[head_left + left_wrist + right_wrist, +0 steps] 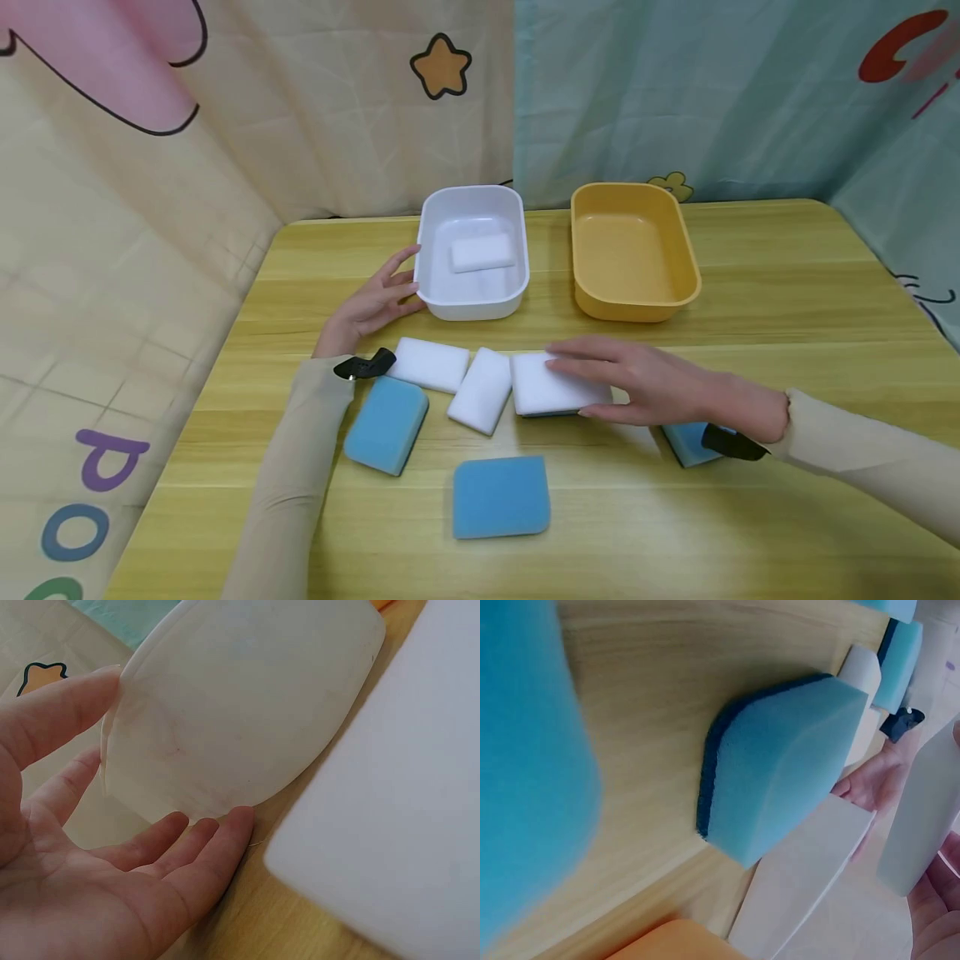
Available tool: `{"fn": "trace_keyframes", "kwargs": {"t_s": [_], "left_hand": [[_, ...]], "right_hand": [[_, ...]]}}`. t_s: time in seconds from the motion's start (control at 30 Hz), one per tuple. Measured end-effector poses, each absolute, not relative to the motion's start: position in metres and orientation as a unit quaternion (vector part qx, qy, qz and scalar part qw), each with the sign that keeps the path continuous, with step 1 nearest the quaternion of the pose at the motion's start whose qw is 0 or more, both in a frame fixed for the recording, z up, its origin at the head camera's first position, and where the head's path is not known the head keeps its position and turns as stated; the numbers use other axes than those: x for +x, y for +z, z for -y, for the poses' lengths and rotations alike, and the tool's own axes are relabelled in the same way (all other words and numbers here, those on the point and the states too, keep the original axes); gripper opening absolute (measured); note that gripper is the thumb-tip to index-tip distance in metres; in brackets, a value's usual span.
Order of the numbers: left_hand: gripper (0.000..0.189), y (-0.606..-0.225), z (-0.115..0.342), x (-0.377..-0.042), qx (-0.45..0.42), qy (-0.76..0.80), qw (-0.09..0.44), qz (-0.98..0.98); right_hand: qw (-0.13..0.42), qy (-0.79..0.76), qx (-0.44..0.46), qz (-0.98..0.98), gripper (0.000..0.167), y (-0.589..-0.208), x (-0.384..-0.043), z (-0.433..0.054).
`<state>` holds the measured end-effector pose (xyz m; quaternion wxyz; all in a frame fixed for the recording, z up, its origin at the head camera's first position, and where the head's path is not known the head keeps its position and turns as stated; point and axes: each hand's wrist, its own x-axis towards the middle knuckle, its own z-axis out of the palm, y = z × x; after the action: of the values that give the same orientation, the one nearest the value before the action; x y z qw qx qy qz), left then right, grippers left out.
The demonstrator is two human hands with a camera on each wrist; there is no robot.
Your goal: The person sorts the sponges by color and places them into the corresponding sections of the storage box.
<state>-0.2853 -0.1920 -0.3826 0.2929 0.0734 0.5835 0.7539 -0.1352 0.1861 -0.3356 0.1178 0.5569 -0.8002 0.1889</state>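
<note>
My left hand [375, 304] rests its spread fingertips against the left side of a white plastic tub [472, 310]; the left wrist view shows the thumb near its rim. Inside the tub lies a white sponge block [482, 252]. My right hand [637, 379] holds another white sponge block [551, 385] between thumb and fingers. Under that block in the head view, mostly hidden, is a blue sponge [780, 765] with a dark scouring layer. Two more white sponge blocks, a left one [430, 364] and a slanted one [482, 392], lie left of it.
An orange-yellow tub [637, 310] stands right of the white one. Blue sponges lie on the wooden table [300, 517]: one beside the left wrist [386, 425], one in front [501, 497], one partly under the right wrist [686, 442]. Patterned curtains [360, 125] hang behind.
</note>
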Motion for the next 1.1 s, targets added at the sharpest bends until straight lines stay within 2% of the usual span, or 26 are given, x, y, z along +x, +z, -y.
{"fn": "trace_keyframes", "kwargs": {"t_s": [0.23, 0.47, 0.7, 1.1], "left_hand": [[0.066, -0.384, 0.193, -0.285, 0.071, 0.756, 0.293, -0.582], [0.066, -0.384, 0.194, -0.285, 0.062, 0.757, 0.294, -0.58], [0.066, -0.382, 0.196, -0.284, 0.056, 0.759, 0.294, -0.578], [0.068, -0.377, 0.194, -0.282, 0.061, 0.752, 0.296, -0.586]], "right_hand": [[0.114, 0.193, 0.564, 0.795, 0.063, -0.335, -0.147, -0.177], [0.113, 0.206, 0.559, 0.796, 0.056, -0.335, -0.165, -0.169], [0.086, 0.206, 0.54, 0.811, 0.064, -0.332, -0.178, -0.162], [0.092, 0.221, 0.52, 0.82, 0.062, -0.332, -0.209, -0.155]]}}
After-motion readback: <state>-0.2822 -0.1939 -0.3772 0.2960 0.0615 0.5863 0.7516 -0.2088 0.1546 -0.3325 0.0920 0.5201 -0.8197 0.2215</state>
